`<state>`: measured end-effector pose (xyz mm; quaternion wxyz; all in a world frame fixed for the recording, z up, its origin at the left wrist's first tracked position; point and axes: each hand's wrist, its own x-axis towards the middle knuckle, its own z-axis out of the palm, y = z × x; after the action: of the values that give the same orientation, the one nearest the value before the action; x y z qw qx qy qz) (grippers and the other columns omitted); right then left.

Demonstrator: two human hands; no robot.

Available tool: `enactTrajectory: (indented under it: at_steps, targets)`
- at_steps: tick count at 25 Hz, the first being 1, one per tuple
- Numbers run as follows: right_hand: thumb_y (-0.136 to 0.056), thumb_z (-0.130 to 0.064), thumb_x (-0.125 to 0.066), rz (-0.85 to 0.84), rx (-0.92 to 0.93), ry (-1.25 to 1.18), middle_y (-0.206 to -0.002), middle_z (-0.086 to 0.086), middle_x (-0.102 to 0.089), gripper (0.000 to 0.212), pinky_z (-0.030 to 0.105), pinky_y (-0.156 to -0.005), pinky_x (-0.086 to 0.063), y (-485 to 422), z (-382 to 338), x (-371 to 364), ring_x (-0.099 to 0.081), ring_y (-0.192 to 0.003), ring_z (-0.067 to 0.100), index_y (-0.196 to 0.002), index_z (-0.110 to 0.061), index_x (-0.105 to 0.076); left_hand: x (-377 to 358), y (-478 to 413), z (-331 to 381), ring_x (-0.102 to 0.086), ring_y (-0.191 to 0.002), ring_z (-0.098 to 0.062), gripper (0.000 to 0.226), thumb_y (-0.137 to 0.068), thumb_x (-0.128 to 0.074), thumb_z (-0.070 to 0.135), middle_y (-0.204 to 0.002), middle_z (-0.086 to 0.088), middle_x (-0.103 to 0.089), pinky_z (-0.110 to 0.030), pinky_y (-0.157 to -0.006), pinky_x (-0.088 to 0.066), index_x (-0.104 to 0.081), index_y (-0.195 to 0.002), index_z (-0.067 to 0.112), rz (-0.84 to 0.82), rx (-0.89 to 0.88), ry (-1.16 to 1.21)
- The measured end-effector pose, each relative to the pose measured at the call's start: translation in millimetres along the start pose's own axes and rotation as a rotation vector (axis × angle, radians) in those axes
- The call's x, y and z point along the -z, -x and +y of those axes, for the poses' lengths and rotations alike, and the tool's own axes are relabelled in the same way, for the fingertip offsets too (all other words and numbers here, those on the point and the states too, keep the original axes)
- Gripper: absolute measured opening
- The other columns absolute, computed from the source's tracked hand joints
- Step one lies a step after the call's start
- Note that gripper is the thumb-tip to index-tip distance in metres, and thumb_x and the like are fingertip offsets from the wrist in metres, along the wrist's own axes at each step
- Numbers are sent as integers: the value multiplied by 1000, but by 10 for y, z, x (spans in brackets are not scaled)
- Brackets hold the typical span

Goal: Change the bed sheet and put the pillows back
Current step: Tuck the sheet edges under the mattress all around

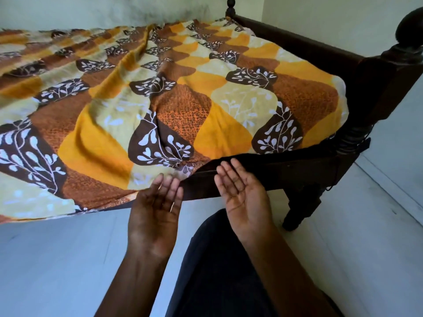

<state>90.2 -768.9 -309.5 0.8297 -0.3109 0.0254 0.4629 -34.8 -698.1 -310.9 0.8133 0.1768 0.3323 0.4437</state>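
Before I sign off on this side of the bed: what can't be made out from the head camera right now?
Head view, sheet, left end: cut off by the picture's edge.
Head view, left hand: fingertips blurred, so contact with the sheet's hem is unclear.
Head view, sheet's far edge by the wall: hidden behind its own rumpled folds.
Pillows: none in the frame.

Dark wooden bed frame point(375, 88) (turned corner posts) against pale green wall point(91, 10); pale floor point(57, 259) below.
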Motion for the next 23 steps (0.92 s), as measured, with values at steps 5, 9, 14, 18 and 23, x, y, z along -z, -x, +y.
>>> enactTrajectory:
  at_steps: [5, 9, 14, 18, 23]
  targets:
    - [-90, -18, -60, -1, -228, 278, -94, 4, -67, 23, 22, -66, -57, 67, 658, -100, -67, -79, 10, -111, -10, -62, 427, -101, 299, -58, -87, -12, 9, -90, -58, 25, -87, 1, -56, -23, -74, -50, -55, -87, 17, 297, -101, 41]
    - [-86, -23, -65, -80, -246, 434, -106, 2, -66, 28, 22, -75, -54, 10, 1043, -282, -63, -99, 12, -112, -14, -62, 632, -247, 442, -54, -103, -16, 39, -83, -63, 44, -112, -3, -53, -33, -99, -43, -51, -109, 17, 262, -79, 101]
    - [-83, -34, -67, -62, -241, 477, -97, -2, -66, 15, 22, -65, -48, -30, 1219, -556, -61, -87, 8, -90, -21, -63, 606, -369, 515, -55, -89, -9, 19, -88, -58, 39, -91, 5, -60, -26, -81, -45, -58, -95, 21, 220, -102, -57]
    - [-84, -31, -67, 101, -68, 623, -69, -10, -62, 20, 25, -69, -47, -155, 1294, -607, -58, -70, 3, -68, -21, -61, 668, -403, 503, -57, -86, -13, 12, -84, -67, 26, -84, 5, -60, -25, -69, -45, -55, -84, 22, 394, -212, -127]
    - [-83, -31, -68, 156, 50, 848, -54, -11, -57, 42, 46, -94, -48, -246, 1336, -456, -54, -61, 9, -45, -19, -56, 530, -56, 432, -45, -63, -3, 12, -89, -59, 17, -69, 7, -46, -20, -63, -38, -54, -82, 25, 502, -812, -381]
